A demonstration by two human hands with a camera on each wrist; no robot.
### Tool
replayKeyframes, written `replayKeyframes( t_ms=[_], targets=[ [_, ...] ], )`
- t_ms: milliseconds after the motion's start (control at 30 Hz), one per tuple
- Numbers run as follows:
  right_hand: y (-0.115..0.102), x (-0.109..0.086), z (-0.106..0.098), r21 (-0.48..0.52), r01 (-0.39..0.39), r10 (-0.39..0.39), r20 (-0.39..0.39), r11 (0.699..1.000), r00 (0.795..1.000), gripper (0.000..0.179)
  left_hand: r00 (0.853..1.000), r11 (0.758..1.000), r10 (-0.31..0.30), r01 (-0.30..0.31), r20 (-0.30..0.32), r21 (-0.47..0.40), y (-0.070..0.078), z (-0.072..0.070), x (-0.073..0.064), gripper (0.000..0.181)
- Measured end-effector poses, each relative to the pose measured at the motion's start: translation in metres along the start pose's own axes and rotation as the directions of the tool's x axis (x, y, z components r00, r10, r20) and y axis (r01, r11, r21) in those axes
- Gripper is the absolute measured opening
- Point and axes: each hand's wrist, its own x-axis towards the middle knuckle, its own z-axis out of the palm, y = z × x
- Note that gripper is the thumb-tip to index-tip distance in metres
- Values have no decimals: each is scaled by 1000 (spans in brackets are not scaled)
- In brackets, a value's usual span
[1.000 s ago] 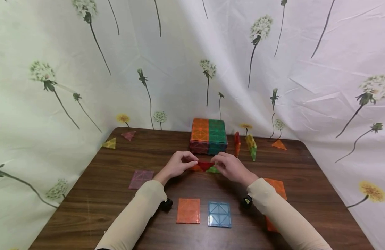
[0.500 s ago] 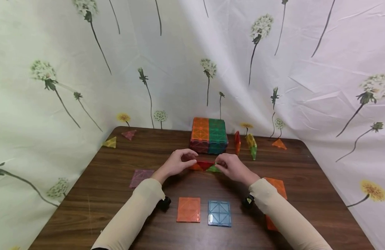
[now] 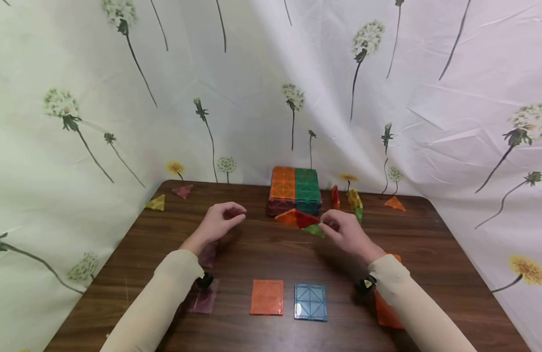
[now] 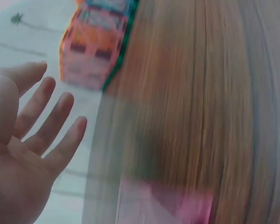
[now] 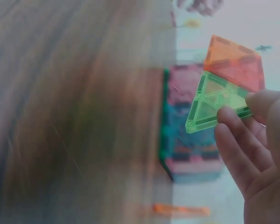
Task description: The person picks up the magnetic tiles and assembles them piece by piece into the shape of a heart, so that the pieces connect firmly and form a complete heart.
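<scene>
My right hand [image 3: 349,231] pinches the edge of a green triangular magnetic tile [image 5: 207,105] between thumb and fingers. Joined to it are a red triangle [image 3: 306,218] and an orange triangle [image 3: 288,217], so the three make one piece raised above the table. In the right wrist view the orange tile is at the far end of this piece. My left hand [image 3: 214,222] hovers over the table's left half with fingers loosely bent and nothing in them. Its palm and spread fingers show in the left wrist view, which is blurred.
A block of stacked square tiles [image 3: 283,188] stands at the back, with upright tiles [image 3: 355,201] to its right. An orange square [image 3: 267,297] and a blue square [image 3: 310,302] lie in front. Purple squares [image 3: 205,299] lie partly under my left arm, orange tiles [image 3: 386,310] under my right.
My left hand has let go of the joined triangles and moved left. My right hand has lifted them off the table and carried them slightly right.
</scene>
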Motion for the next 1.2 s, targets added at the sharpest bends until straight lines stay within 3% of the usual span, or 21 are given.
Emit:
replayKeyframes(
  t_ms=[233,433,567,667,767,900,1033,1200],
  targets=[
    [14,-14,-43,-70,-71,60,-149,995,987,6,998,992,-30,36,-54,120,-29,-35,-14,21],
    [28,-24,-82,-145,-129,82,-294,981,952,5,986,965,-18,61,-168,257,-55,-63,-24,14],
    [38,-29,-102,-184,-204,122,-379,961,917,3,970,919,-52,139,-236,369,-74,-83,-31,21],
    [44,-34,-111,-185,-263,165,-420,947,892,6,952,865,-167,266,-255,426,-87,-97,-37,35],
    [50,-36,-117,-186,-317,210,-440,930,873,10,922,793,-295,382,-249,474,-97,-109,-44,51],
    [59,-39,-121,-190,-386,272,-441,903,855,12,885,725,-425,460,-193,513,-103,-119,-51,62],
    [71,-41,-121,-212,-444,316,-452,871,834,12,871,706,-466,472,-156,528,-101,-122,-53,62],
    [88,-45,-114,-233,-511,376,-447,828,812,13,882,699,-414,466,-225,543,-102,-118,-53,49]
  ],
)
